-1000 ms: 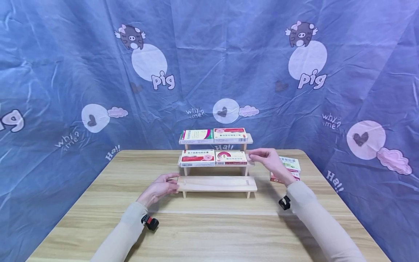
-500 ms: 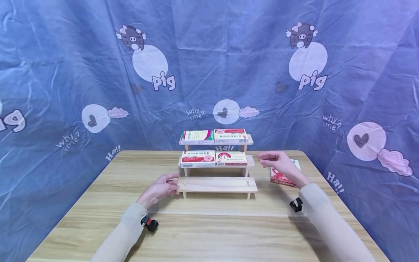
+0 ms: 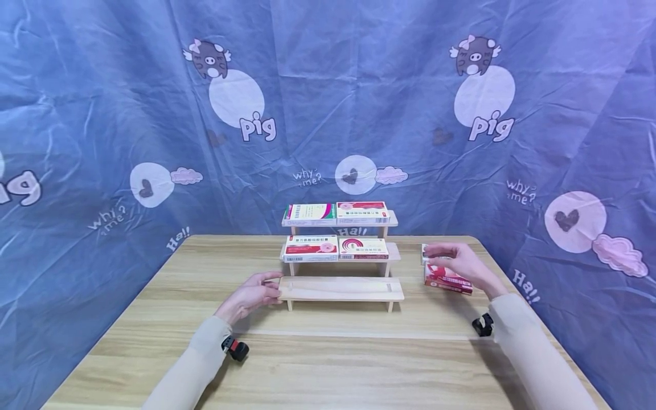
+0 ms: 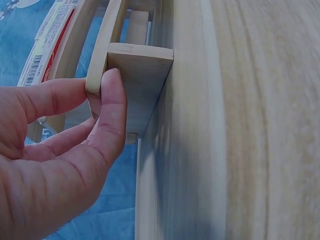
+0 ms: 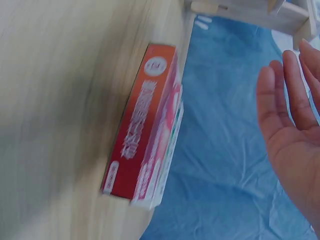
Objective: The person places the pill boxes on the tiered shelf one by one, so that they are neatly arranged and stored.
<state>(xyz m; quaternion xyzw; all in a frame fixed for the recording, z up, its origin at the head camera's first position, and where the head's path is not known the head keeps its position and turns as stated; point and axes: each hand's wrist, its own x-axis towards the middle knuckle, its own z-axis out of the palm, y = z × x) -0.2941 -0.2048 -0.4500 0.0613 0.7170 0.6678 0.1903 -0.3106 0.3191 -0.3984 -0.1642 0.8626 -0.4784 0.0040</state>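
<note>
A three-step wooden display stand point(image 3: 340, 288) stands on the table. My left hand point(image 3: 255, 293) pinches the left end of its lowest step; in the left wrist view the thumb and fingers point(image 4: 114, 107) lie on both faces of the board. To the right of the stand, my right hand point(image 3: 463, 265) hovers over a small stack of medicine boxes point(image 3: 446, 279), partly covering it. In the right wrist view a red medicine box point(image 5: 137, 125) lies with paler boxes against it, and the right fingers point(image 5: 295, 95) are extended, holding nothing.
On the top step lie a green-and-white medicine box point(image 3: 310, 212) and a red-and-white one point(image 3: 362, 212). The middle step bears another red-and-white box point(image 3: 310, 249) and a box with red arcs point(image 3: 364, 249). A blue patterned cloth point(image 3: 307, 114) hangs behind the table.
My right hand has left the right end of the middle step and moved right, over the stacked medicine boxes. My left hand has stayed at the lowest step.
</note>
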